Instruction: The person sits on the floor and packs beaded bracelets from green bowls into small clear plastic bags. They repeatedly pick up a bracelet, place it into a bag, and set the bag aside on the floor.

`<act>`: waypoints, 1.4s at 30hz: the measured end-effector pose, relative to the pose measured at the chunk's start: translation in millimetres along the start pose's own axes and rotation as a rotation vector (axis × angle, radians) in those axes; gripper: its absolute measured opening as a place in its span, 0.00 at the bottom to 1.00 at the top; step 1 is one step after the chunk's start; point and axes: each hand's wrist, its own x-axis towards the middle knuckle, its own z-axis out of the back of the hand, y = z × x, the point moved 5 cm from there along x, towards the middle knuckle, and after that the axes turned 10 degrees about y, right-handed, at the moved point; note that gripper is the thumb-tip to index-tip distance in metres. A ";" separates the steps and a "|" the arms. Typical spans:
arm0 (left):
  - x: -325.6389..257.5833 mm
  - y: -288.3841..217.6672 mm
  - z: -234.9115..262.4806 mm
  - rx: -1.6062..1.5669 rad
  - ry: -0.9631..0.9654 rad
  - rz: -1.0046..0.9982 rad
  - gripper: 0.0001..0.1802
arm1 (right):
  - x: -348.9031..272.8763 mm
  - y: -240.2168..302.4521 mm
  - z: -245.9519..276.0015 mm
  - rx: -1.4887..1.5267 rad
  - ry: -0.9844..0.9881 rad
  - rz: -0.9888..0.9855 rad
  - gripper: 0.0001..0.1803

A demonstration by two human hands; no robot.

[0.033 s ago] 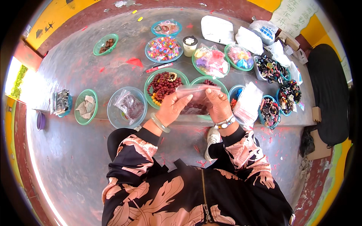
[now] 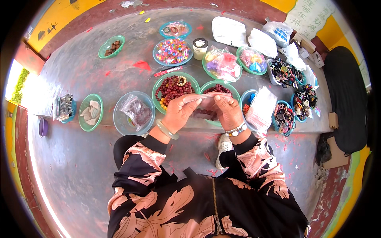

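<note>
A clear plastic bag [image 2: 207, 96] is pinched in fingers of left hand [image 2: 177, 113] and right hand [image 2: 231, 115] over a round green plastic bowl [image 2: 236, 90].

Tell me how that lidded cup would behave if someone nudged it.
The cup might tip if pushed near its top, since it stands upright and looks taller than wide. Once over, it would probably roll, given its round shape. Its weight is hard to judge, as the dark lid hides whatever may be inside.
</note>
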 end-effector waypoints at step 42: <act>-64.2 57.9 115.0 -0.371 -0.436 0.447 0.12 | 19.5 7.6 78.7 0.230 -0.167 0.005 0.18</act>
